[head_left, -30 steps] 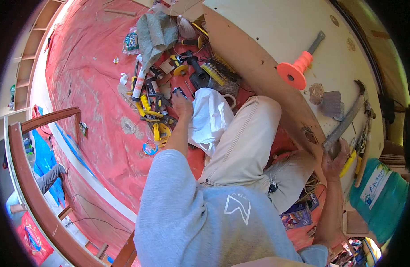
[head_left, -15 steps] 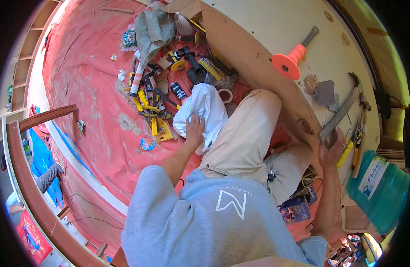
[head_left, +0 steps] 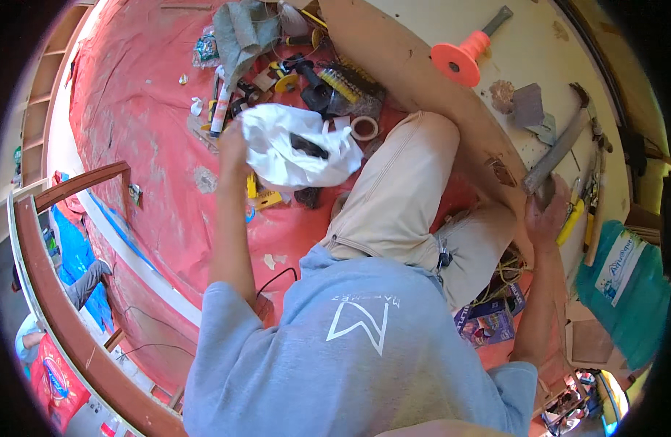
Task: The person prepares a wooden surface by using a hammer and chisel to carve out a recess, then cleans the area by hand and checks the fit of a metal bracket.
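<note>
Fingers of the left hand [head_left: 233, 146], blurred, seem to grasp the left edge of a white bag [head_left: 273, 156], which is left of the bent knee [head_left: 426, 138] and near the tools [head_left: 315, 93] on the red sheet [head_left: 142, 153]. Fingers of the right hand [head_left: 545, 218] look clenched round the near end of a hammer [head_left: 563, 146] on the counter [head_left: 423, 29]. The step in hand appears to be handling the bag; the next move probably calls for a firm hold, since it looks limp. Its skin is thin and creased; whether the dark patch [head_left: 308, 147] is an opening or a thing, I cannot tell. Beside its right edge lies a ring-shaped tape roll [head_left: 355, 130]; farther off, a coarse grey cloth [head_left: 244, 36]. On the counter, a steel chisel [head_left: 463, 57] wears a flared orange grip.
</note>
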Demonstrator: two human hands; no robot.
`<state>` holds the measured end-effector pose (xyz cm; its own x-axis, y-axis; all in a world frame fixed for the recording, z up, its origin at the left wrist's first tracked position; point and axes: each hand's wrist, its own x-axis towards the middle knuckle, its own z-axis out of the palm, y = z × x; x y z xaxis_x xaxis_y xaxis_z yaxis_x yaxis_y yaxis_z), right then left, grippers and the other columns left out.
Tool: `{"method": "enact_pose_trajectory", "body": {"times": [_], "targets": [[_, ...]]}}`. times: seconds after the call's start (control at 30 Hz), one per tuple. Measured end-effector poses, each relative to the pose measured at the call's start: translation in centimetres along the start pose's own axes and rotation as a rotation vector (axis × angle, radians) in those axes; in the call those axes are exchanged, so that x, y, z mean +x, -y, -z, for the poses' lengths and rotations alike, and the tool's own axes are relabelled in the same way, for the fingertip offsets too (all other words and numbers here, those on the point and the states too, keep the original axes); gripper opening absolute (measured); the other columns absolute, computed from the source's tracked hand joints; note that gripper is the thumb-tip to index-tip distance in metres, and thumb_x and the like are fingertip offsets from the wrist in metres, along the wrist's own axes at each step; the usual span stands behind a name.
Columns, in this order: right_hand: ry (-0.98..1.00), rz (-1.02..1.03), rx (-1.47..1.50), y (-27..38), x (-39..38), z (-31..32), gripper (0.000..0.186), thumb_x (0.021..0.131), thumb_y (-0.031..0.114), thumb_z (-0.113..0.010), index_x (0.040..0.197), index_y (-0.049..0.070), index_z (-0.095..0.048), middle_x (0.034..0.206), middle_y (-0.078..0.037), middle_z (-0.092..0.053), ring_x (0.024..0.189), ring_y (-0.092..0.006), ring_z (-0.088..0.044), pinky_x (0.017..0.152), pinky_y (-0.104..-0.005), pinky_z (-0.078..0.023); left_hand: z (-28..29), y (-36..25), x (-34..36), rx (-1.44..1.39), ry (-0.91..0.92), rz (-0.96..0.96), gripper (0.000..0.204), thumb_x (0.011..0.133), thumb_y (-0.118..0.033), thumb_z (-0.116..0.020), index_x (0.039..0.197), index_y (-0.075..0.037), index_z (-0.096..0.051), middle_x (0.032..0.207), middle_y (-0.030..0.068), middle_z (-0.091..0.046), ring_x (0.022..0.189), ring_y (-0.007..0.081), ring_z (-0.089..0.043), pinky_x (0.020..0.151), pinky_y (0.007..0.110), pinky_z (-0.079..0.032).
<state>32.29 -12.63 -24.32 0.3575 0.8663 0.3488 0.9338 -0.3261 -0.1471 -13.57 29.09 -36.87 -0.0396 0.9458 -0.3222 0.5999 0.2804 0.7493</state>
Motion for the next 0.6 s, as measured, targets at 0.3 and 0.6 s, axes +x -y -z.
{"method": "enact_pose_trajectory", "body": {"times": [0.3,0.6], "targets": [[-0.01,-0.006,-0.003,-0.2,-0.1,-0.2,0.064,0.076,0.003,-0.069,0.135,0.003,-0.042,0.128,-0.019,-0.05,0.119,-0.0382,-0.048,0.101,-0.0442,-0.039,8.2,8.8,8.9,0.538,-0.43,-0.112,0.039,0.092,-0.031,-0.051,0.092,0.004,-0.068,0.087,0.0248,-0.068,0.087,0.0403,-0.066,0.076,0.047,-0.049],[0.005,-0.05,0.013,-0.6,-0.6,0.0,0.06,0.078,0.002,-0.068,0.133,0.004,-0.044,0.127,-0.019,-0.051,0.119,-0.0377,-0.049,0.102,-0.0437,-0.039,-0.6,4.4,1.5,0.454,-0.552,-0.614,0.031,0.085,-0.016,-0.062,0.11,0.003,-0.06,0.096,0.0204,-0.065,0.091,0.0375,-0.062,0.083,0.045,-0.047]]}}
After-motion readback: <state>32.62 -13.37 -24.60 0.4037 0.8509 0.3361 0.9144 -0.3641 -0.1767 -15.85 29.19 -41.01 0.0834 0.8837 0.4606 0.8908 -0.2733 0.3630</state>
